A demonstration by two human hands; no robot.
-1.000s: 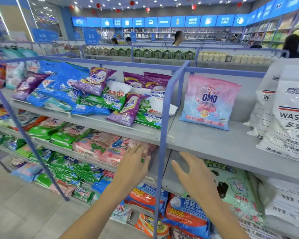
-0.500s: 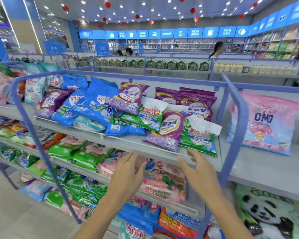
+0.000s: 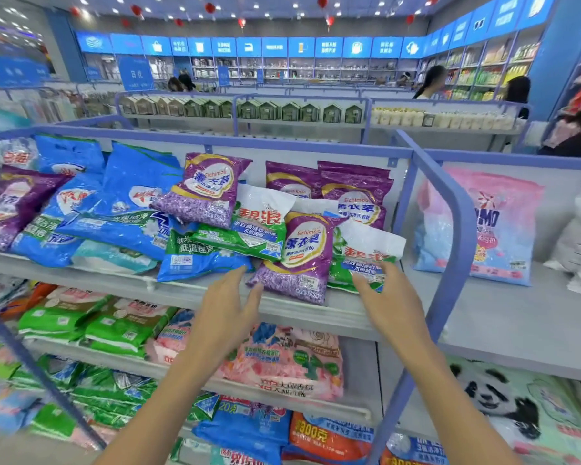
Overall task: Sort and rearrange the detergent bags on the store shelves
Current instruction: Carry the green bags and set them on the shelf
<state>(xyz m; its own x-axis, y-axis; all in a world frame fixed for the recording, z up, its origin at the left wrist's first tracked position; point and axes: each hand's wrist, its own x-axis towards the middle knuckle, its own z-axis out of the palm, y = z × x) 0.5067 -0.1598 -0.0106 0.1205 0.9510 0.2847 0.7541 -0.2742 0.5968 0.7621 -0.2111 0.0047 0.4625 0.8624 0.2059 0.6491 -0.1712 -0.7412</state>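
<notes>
- On the top shelf (image 3: 182, 292), just above both hands, the detergent bags lie in a loose, overlapping heap that reaches the front lip.
- The left hand (image 3: 227, 307) is open with straight, spread fingers. It holds nothing, and its tips are near the front purple bag (image 3: 299, 260) and a blue bag (image 3: 195, 260).
- The right hand (image 3: 388, 297) is also open, its fingertips over the lower edge of the green-and-white bag (image 3: 363, 260). No grip shows.
- Risk: the front purple bag sits right at the lip, so tugging a neighbour could slide it off.
- Risk: the upper purple bag (image 3: 205, 193) leans on others, and pulling from beneath could topple it.
- The bags look glossy and slack, so they are probably slippery and may sag if lifted by a corner.
</notes>
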